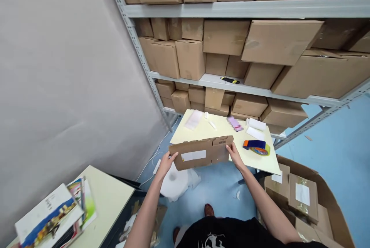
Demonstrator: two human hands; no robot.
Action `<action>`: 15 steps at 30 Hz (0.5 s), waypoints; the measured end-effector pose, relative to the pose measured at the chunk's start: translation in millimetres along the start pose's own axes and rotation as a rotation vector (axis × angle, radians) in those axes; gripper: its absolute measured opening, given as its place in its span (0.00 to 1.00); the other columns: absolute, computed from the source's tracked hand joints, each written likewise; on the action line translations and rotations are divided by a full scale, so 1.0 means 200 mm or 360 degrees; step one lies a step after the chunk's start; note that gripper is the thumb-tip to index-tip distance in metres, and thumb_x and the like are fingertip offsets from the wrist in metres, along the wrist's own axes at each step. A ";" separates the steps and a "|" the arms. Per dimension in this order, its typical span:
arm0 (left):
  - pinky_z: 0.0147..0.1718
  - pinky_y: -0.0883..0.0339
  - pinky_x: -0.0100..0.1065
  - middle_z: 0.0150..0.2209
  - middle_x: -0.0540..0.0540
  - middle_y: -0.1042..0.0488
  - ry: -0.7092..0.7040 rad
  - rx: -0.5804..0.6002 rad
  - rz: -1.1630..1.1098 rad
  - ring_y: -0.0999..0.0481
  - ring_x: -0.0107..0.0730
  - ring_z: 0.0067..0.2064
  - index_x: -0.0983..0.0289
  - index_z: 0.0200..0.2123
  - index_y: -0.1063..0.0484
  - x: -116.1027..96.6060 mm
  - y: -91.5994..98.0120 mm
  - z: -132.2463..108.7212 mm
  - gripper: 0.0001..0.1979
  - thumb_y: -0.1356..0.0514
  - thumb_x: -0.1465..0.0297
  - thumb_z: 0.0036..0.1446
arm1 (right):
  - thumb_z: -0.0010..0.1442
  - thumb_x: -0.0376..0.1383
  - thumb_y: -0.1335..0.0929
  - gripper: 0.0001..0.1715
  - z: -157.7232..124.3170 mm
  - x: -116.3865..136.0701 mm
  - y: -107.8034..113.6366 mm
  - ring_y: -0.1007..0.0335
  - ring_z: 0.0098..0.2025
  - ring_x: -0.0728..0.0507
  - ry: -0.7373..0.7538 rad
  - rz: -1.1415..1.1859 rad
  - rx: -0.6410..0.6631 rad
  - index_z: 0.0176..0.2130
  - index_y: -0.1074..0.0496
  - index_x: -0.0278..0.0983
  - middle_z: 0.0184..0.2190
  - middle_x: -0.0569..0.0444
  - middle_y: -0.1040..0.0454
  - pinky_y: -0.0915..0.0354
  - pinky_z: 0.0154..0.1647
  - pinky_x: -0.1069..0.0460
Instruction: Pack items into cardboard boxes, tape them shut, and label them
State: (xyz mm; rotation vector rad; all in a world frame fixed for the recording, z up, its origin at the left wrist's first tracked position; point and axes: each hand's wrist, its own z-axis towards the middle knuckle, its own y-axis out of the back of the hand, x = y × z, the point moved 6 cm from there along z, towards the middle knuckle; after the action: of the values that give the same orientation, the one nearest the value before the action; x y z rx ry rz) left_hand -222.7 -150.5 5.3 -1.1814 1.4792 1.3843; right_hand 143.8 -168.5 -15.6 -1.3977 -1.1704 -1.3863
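Note:
A flat brown cardboard piece (208,153) with a white label (193,155) is held up in front of the table's near edge. My left hand (167,162) grips its left end, thumb on the near face. At its right end my right hand (234,155) pinches the edge. Beyond it on the pale yellow table (222,140) lie a tape roll (260,150) with a blue and orange dispenser (254,144), folded white papers (256,128), a blurred purple item (234,123) and a translucent sheet (194,119).
Metal shelves (231,10) full of cardboard boxes rise behind the table, with a yellow-black cutter (230,80) on one. A large open carton (332,198) with boxes stands right. Books (49,217) lie on another table (106,198). A white roll (175,180) is on the floor.

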 end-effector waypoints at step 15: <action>0.52 0.38 0.39 0.56 0.63 0.34 -0.0114 0.0358 -0.0138 0.32 0.42 0.55 0.66 0.54 0.37 -0.04 -0.61 0.83 0.36 0.40 0.51 0.46 | 0.53 0.52 0.36 0.37 0.50 -0.08 0.31 0.49 0.62 0.41 -0.0128 0.0033 -0.0232 0.58 0.44 0.43 0.59 0.51 0.41 0.54 0.63 0.43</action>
State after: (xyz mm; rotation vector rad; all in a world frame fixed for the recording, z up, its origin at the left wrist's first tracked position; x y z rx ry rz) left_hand -111.6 17.6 -37.4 -1.0310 1.4723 1.1565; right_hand 227.5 -86.0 -33.7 -1.5761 -1.1210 -1.4367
